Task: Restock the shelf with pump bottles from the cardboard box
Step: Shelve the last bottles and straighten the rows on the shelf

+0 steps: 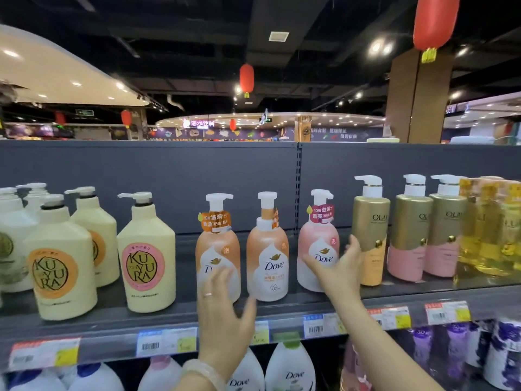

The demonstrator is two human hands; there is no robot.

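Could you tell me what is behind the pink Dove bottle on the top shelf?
Only the grey back panel shows behind the pink Dove bottle; the right hand covers its lower front.

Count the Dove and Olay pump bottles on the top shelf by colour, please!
Orange Dove bottles: 2
Pink Dove bottle: 1
Gold Olay bottles: 3
Total: 6

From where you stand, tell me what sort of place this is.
Most likely a supermarket's toiletries aisle. A grey shelf holds rows of branded pump bottles such as Dove, barcode price tags line its front edge, and lit department signs hang in the background.
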